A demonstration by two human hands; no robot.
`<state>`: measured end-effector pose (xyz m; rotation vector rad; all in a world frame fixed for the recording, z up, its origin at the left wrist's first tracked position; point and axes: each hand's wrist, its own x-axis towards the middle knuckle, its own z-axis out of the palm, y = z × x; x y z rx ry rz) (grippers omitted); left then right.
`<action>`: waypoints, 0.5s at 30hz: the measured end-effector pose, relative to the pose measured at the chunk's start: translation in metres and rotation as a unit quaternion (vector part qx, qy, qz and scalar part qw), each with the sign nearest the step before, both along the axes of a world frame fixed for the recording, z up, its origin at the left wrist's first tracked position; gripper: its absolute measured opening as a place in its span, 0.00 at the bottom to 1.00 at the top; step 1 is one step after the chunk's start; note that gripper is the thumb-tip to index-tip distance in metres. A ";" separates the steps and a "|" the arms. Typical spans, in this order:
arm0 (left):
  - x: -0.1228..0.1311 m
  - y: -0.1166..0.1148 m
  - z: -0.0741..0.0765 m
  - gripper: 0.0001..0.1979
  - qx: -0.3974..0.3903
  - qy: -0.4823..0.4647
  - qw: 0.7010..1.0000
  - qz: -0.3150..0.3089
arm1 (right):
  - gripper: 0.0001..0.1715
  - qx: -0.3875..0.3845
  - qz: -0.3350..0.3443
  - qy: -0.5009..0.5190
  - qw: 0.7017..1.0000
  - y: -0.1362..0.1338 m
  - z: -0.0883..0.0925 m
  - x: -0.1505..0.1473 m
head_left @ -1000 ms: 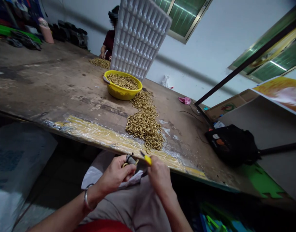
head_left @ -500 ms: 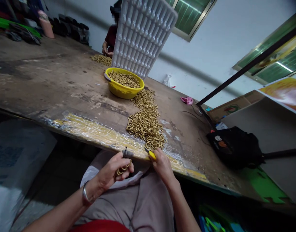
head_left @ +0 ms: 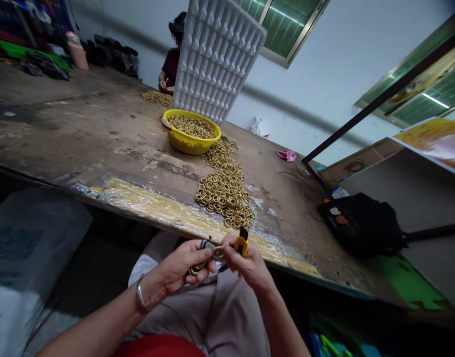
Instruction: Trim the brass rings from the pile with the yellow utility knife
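Note:
My left hand (head_left: pixel 185 263) is closed around several gold-coloured rings (head_left: pixel 196 269) in its curled fingers. A grey wrapping (head_left: pixel 206 244) with a dark tie covers a finger of this hand. Between the fingertips of both hands is a single gold-coloured ring (head_left: pixel 218 258), pinched by the left thumb. My right hand (head_left: pixel 253 267) grips a yellow utility knife (head_left: pixel 241 246), its dark blade pointing up, while its thumb and forefinger touch the single ring. Just beyond the hands, a heap of the same rings (head_left: pixel 223 193) lies on the table (head_left: pixel 138 144).
A yellow basin (head_left: pixel 190 145) full of rings stands behind the heap. An upright ridged plastic tray (head_left: pixel 216 59) partly hides a person (head_left: pixel 170 69) beside another ring pile (head_left: pixel 156 97). Clear film and yellow tape cover the near table edge (head_left: pixel 145 203). A black bag (head_left: pixel 361 225) is at right.
My right hand has come back from the heap's near edge toward my left hand. A single ring is now held between them, and the knife blade has swung upright.

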<state>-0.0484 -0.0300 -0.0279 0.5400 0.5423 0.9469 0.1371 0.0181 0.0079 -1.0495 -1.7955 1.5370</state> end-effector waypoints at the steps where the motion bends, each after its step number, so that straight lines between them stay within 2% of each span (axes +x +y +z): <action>1: 0.000 -0.002 0.002 0.14 -0.001 -0.008 1.000 -0.005 | 0.17 -0.004 0.003 0.010 1.000 -0.001 0.001 -0.001; 4: 0.001 -0.007 0.007 0.14 -0.009 -0.024 1.000 -0.007 | 0.18 0.018 0.008 0.007 1.000 -0.006 0.007 -0.004; 9: 0.002 -0.012 0.014 0.16 -0.026 -0.006 0.999 0.017 | 0.17 0.145 -0.009 -0.044 0.988 -0.016 0.018 -0.009; 12: 0.002 -0.012 0.016 0.16 0.002 0.038 0.998 0.055 | 0.12 0.216 -0.046 -0.118 0.968 -0.025 0.016 -0.009; 15: 0.003 -0.013 0.015 0.16 0.041 0.081 0.991 0.096 | 0.05 0.285 -0.053 -0.201 0.936 -0.032 0.011 -0.009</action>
